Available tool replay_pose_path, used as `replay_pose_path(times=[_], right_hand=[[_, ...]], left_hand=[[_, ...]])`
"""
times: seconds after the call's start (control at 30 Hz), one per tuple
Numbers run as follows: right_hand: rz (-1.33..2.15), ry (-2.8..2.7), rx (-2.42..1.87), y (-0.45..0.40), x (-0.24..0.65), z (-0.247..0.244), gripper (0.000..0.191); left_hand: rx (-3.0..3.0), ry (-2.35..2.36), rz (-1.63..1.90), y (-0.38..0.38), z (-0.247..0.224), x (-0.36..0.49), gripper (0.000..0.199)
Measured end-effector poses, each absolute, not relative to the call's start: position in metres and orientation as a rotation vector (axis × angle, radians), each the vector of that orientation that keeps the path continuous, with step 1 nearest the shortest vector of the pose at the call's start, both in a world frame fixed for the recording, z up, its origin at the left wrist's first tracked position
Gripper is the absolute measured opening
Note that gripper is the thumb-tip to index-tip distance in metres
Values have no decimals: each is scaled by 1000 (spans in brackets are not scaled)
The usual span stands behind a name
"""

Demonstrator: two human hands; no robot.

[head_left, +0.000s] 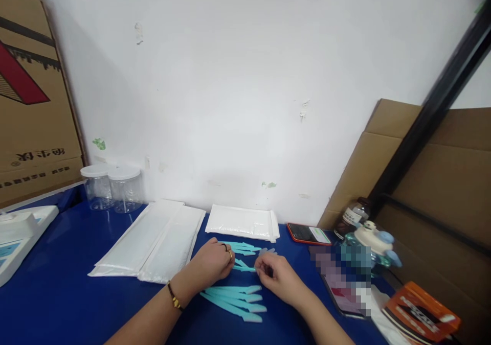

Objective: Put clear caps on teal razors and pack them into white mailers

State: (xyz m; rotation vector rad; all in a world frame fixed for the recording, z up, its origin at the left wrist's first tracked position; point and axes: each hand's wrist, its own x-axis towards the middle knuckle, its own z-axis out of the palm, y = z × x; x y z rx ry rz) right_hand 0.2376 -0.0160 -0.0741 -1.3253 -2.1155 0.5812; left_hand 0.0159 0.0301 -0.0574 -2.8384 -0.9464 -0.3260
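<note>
My left hand [210, 263] and my right hand [276, 277] meet over the blue table [57, 304], both pinching one thin light-blue plastic stick [244, 269] between them. Several more light-blue sticks with pale tips [238, 300] lie in a fanned row just in front of my hands. Another small bunch of the same sticks [241, 248] lies just behind my hands, near a white padded packet [241, 222]. My left wrist wears a thin bracelet and there are rings on its fingers.
Long white packets [153, 243] lie to the left. Two clear jars with white lids [113, 187] stand by the wall. A phone [309, 233], a bottle [355, 214], a blue-and-white container [374, 240] and an orange box [422, 312] crowd the right. Cardboard [30, 89] leans on both sides.
</note>
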Motion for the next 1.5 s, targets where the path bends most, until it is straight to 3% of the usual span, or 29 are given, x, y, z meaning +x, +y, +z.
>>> replay_pose_path(times=[0.73,1.2,1.4,1.5], right_hand=[[523,-2134,-1354,-19,243,-68,11],[833,-2107,-1339,-21,233,-74,13],[466,-2013,-1408,-9,269,-71,19],[332,-2083,-1495,-5,287,-73,17]], left_hand=[[-2822,-919,-350,29,-55,11,20],[-3159,-970,-392,26,-61,12,15],[-3152,-1049,-402,34,-70,10,8],[-3008,-1107,-434,40,-76,7,15]])
